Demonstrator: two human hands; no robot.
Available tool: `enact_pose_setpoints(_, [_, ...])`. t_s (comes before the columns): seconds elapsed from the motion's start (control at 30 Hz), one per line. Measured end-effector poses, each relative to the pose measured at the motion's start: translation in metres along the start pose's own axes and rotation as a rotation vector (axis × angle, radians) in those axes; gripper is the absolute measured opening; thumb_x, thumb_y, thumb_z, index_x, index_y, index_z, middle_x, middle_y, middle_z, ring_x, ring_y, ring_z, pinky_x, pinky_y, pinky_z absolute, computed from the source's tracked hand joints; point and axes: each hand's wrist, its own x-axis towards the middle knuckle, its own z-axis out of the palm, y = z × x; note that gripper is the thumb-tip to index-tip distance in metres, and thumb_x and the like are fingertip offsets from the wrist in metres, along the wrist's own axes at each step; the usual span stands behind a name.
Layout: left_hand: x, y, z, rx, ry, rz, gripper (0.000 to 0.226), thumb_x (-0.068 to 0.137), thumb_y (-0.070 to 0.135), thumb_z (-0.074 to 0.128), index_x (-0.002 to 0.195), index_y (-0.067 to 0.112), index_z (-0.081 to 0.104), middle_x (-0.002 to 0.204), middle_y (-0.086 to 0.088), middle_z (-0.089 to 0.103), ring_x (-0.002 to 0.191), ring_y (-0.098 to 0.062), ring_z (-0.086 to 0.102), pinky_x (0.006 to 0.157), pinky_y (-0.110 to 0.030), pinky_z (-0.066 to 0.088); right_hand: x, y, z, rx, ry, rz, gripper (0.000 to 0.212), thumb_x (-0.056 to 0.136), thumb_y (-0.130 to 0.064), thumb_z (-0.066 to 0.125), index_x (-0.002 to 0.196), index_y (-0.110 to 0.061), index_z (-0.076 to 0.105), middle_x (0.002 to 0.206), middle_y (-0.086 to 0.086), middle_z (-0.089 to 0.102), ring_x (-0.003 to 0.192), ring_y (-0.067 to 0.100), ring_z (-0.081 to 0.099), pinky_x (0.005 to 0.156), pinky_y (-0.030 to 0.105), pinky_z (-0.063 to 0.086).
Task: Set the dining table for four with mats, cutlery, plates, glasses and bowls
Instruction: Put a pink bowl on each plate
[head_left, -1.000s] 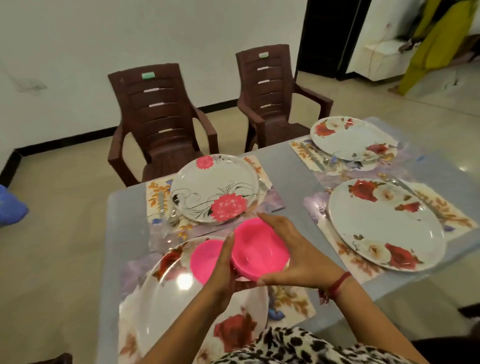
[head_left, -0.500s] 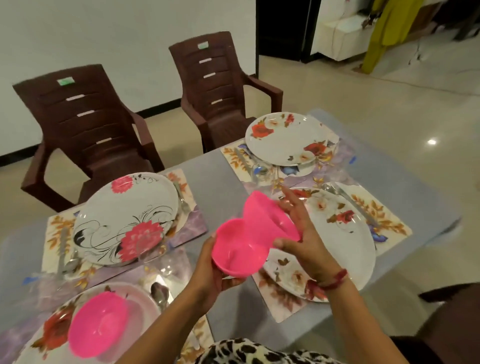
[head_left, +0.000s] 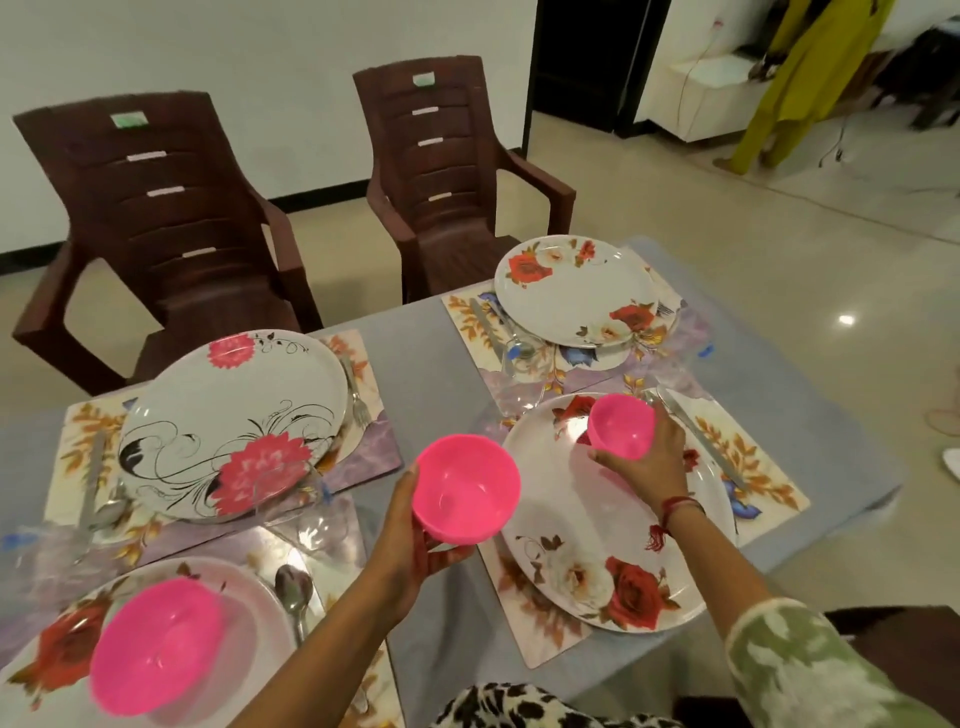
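Holding, left grip (head_left: 410, 525): fingers curled under and round a pink bowl (head_left: 467, 488), mouth up, raised above the grey worktop (head_left: 431, 358), just beside the left rim of the near-right plate (head_left: 597, 525).
Right grip (head_left: 644, 462): fingers and thumb wrapped round a second pink bowl (head_left: 621, 426), which is tilted a little toward the camera over the far part of the near-right plate. Contact with the plate: cannot tell.
Third pink bowl (head_left: 156, 644): upright on the near-left plate (head_left: 260, 597), left of its centre, no hand on it.
Far-left plate (head_left: 234, 400): white with pink flowers and black scrolls, lying on its floral mat (head_left: 369, 452).
Far-right plate (head_left: 571, 296): white with red roses, near the far edge of the worktop.
Mats: one floral mat under each of the four plates.
Fork (head_left: 356, 395): just right of the far-left plate, on the mat.
Spoon (head_left: 293, 587): just right of the near-left plate.
Knife (head_left: 696, 436): right of the near-right plate, on its mat.
Glasses: faint clear outlines between the plates, too blurred to place.
Chairs: left brown chair (head_left: 171, 223) and right brown chair (head_left: 447, 171) at the far side of the worktop.
Right wrist: red thread (head_left: 675, 506) tied round it.
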Motion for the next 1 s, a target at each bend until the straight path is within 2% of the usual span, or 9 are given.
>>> enact_pose_setpoints(0.13, [0.012, 0.003, -0.008, 0.067, -0.039, 0.011, 0.047, 0.091, 0.058, 0.034, 0.127, 0.031, 0.048, 0.117, -0.007, 0.06, 0.097, -0.03, 0.066, 0.064, -0.036, 0.055, 0.013, -0.008, 0.005, -0.088, 0.002, 0.028, 0.135, 0.044, -0.048, 0.089, 0.149, -0.031, 0.006, 0.151, 0.013, 0.013, 0.138, 0.037, 0.022, 0.107, 0.056, 0.03])
enact_pose_setpoints(0.3, [0.021, 0.007, 0.002, 0.109, -0.016, 0.032, 0.03, 0.095, 0.054, 0.031, 0.113, 0.038, 0.049, 0.113, -0.004, 0.059, 0.097, -0.027, 0.064, 0.068, -0.038, 0.056, 0.003, -0.011, -0.007, -0.132, 0.036, 0.059, 0.132, 0.047, -0.055, 0.086, 0.149, -0.033, 0.005, 0.158, 0.004, -0.003, 0.145, 0.029, 0.005, 0.114, 0.057, 0.017])
enact_pose_setpoints(0.43, [0.019, 0.008, 0.013, 0.048, 0.064, 0.085, 0.03, 0.096, 0.052, 0.031, 0.114, 0.036, 0.049, 0.113, -0.004, 0.058, 0.102, -0.03, 0.061, 0.072, -0.043, 0.057, -0.025, -0.041, -0.032, 0.128, 0.186, -0.078, 0.098, 0.059, -0.065, 0.069, 0.142, -0.034, 0.029, 0.151, 0.003, 0.017, 0.137, 0.027, 0.028, 0.109, 0.05, 0.032])
enact_pose_setpoints(0.53, [0.014, 0.005, 0.035, -0.004, 0.089, 0.099, 0.029, 0.096, 0.051, 0.03, 0.109, 0.038, 0.053, 0.112, -0.003, 0.058, 0.101, -0.029, 0.061, 0.08, -0.05, 0.055, -0.04, -0.066, -0.046, 0.267, -0.073, -0.276, 0.083, 0.055, -0.079, 0.065, 0.127, -0.048, 0.039, 0.137, -0.009, 0.038, 0.122, 0.012, 0.046, 0.101, 0.045, 0.045])
enact_pose_setpoints(0.6, [0.011, -0.003, 0.063, -0.024, 0.087, 0.101, 0.036, 0.091, 0.055, 0.031, 0.11, 0.037, 0.056, 0.112, -0.006, 0.061, 0.099, -0.029, 0.063, 0.082, -0.051, 0.054, -0.047, -0.074, -0.052, 0.185, -0.4, -0.445, 0.091, 0.055, -0.072, 0.072, 0.134, -0.054, 0.029, 0.144, -0.019, 0.031, 0.133, 0.008, 0.036, 0.109, 0.043, 0.035])
enact_pose_setpoints(0.67, [0.009, -0.013, 0.095, -0.022, 0.08, 0.098, 0.049, 0.083, 0.06, 0.035, 0.115, 0.031, 0.058, 0.112, -0.009, 0.066, 0.098, -0.03, 0.065, 0.077, -0.049, 0.055, -0.047, -0.073, -0.056, 0.087, -0.616, -0.562, 0.107, 0.058, -0.06, 0.079, 0.139, -0.057, 0.011, 0.15, -0.028, 0.014, 0.141, 0.003, 0.017, 0.114, 0.036, 0.021])
enact_pose_setpoints(0.77, [0.009, -0.031, 0.157, -0.107, 0.1, 0.066, 0.057, 0.081, 0.057, 0.041, 0.121, 0.022, 0.058, 0.109, -0.012, 0.069, 0.093, -0.029, 0.068, 0.062, -0.039, 0.055, -0.026, -0.057, -0.086, 0.004, -0.676, -0.692, 0.111, 0.063, -0.056, 0.078, 0.141, -0.055, 0.0, 0.15, -0.034, 0.003, 0.141, -0.005, 0.005, 0.118, 0.032, 0.014])
enact_pose_setpoints(0.87, [0.008, -0.039, 0.206, -0.266, 0.059, 0.038, 0.045, 0.085, 0.05, 0.044, 0.114, 0.021, 0.062, 0.1, -0.008, 0.073, 0.085, -0.023, 0.071, 0.063, -0.038, 0.055, -0.002, -0.041, -0.127, -0.087, -0.723, -0.758, 0.115, 0.062, -0.059, 0.078, 0.145, -0.049, -0.001, 0.154, -0.026, -0.001, 0.144, 0.001, 0.0, 0.118, 0.039, 0.016])
enact_pose_setpoints(1.0, [0.008, -0.048, 0.253, -0.26, 0.06, 0.015, 0.054, 0.073, 0.056, 0.05, 0.115, 0.025, 0.063, 0.11, -0.008, 0.07, 0.096, -0.028, 0.068, 0.064, -0.038, 0.055, 0.019, -0.019, -0.163, -0.181, -0.719, -0.871, 0.122, 0.059, -0.061, 0.078, 0.144, -0.047, -0.008, 0.153, -0.025, -0.013, 0.142, -0.003, -0.012, 0.113, 0.019, 0.002])
